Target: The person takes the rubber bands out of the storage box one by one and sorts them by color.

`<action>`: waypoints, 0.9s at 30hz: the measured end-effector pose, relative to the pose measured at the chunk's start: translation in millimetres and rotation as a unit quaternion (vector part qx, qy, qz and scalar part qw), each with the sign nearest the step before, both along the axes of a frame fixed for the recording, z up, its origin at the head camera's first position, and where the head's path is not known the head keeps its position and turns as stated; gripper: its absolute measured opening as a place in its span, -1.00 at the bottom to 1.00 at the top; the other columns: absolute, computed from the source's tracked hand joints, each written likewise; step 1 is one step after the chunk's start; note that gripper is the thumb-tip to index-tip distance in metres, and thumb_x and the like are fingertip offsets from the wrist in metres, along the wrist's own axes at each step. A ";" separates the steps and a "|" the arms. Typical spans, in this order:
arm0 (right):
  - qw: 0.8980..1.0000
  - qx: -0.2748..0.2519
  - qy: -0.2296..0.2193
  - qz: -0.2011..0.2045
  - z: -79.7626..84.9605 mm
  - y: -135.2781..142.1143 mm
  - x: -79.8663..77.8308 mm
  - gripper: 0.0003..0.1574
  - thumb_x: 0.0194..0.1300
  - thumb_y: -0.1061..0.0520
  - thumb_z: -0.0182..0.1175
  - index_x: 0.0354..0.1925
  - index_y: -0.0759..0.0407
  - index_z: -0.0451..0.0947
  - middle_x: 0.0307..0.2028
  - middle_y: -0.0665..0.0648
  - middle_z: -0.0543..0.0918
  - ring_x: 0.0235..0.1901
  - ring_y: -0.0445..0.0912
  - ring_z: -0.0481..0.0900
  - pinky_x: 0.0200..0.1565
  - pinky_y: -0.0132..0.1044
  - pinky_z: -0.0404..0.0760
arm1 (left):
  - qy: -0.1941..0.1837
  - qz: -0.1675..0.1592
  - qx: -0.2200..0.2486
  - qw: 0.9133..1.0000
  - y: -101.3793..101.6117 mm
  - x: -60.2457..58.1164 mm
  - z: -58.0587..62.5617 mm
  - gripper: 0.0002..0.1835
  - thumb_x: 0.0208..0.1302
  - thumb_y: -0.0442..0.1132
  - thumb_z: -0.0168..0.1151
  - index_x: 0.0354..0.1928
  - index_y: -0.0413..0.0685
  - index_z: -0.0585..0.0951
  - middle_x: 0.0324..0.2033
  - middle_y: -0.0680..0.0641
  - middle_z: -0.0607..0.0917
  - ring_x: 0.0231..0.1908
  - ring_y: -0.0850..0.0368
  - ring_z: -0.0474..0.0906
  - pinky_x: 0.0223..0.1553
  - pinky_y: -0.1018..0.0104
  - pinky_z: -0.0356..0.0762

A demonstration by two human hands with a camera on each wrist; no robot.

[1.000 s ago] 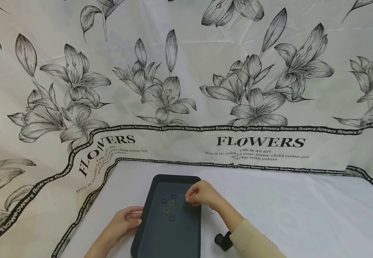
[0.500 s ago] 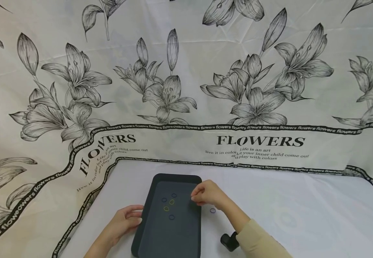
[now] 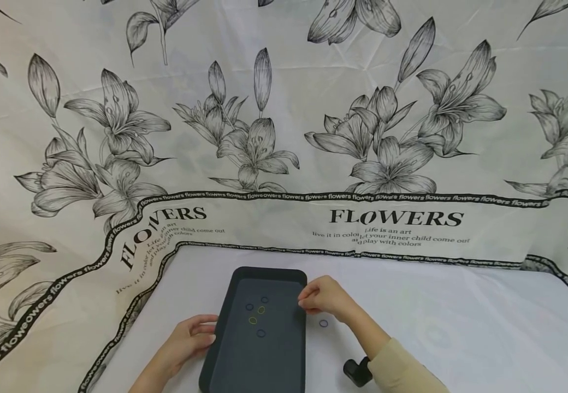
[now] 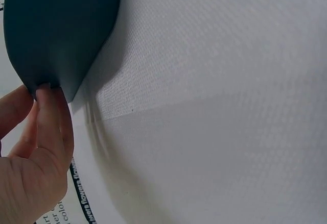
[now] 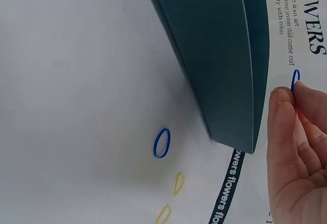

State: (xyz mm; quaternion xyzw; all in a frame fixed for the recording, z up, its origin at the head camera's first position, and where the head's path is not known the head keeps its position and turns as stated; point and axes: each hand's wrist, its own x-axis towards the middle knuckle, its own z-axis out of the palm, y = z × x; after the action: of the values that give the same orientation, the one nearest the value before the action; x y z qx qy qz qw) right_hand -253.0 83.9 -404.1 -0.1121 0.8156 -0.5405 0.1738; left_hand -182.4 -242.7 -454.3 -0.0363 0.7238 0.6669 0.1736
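A dark blue-grey tray (image 3: pixel 284 360) lies on the white cloth, with several small blue and yellow rubber bands (image 3: pixel 261 309) spread inside it. At its left side my left hand (image 3: pixel 185 338) grips the wall; the left wrist view shows thumb and fingertips on either side of the tray edge (image 4: pixel 61 30). My right hand (image 3: pixel 325 297) is at the tray's upper right edge. In the right wrist view this hand (image 5: pixel 301 142) pinches a blue rubber band (image 5: pixel 293 82) between thumb and fingertips, raised beside the tray (image 5: pixel 204 55).
Right of the tray a blue rubber band (image 5: pixel 155 147) and two yellow rubber bands (image 5: pixel 178 184) lie on the cloth; my right forearm hides the yellow ones in the head view. A black device (image 3: pixel 356 372) sits at my right wrist. Flower-printed fabric (image 3: pixel 382 136) hangs behind.
My right hand has drawn back to the right, from above the tray to its right edge. The left hand, the tray and the bands inside it stay in place.
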 end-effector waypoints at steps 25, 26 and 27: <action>0.998 0.044 -0.018 -0.044 -14.1 33.9 1.8 -0.91 0.05 0.35 0.30 -0.42 0.42 0.61 -0.56 0.11 0.65 -0.57 -0.16 0.58 -0.44 -0.28 0.61 | -0.006 -0.002 0.003 1.000 -0.2 -0.2 0.4 -0.44 0.17 -0.48 0.18 0.21 -0.49 0.28 -0.10 -0.22 0.62 -0.16 0.08 0.59 -0.16 0.22 0.57; 0.997 0.047 -0.021 -0.049 -15.1 34.9 2.4 -0.91 0.05 0.36 0.30 -0.42 0.42 0.61 -0.56 0.11 0.65 -0.57 -0.16 0.58 -0.44 -0.28 0.61 | -0.007 -0.001 0.003 1.000 -0.2 0.0 0.4 -0.44 0.18 -0.48 0.18 0.21 -0.49 0.28 -0.10 -0.22 0.62 -0.16 0.08 0.58 -0.16 0.22 0.57; 0.997 0.050 -0.022 -0.055 -16.4 35.9 2.9 -0.92 0.05 0.36 0.30 -0.43 0.42 0.61 -0.56 0.11 0.64 -0.57 -0.15 0.57 -0.44 -0.28 0.60 | -0.007 0.000 0.003 1.000 -0.1 0.4 0.7 -0.44 0.18 -0.48 0.18 0.21 -0.49 0.28 -0.10 -0.22 0.62 -0.16 0.08 0.58 -0.16 0.22 0.56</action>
State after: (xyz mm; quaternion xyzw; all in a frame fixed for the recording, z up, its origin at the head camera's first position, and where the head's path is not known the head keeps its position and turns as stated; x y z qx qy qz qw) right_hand -250.1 119.8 -420.6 -0.0466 0.8428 -0.5096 0.1670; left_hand -182.1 -242.8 -453.6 -0.0402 0.7207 0.6685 0.1790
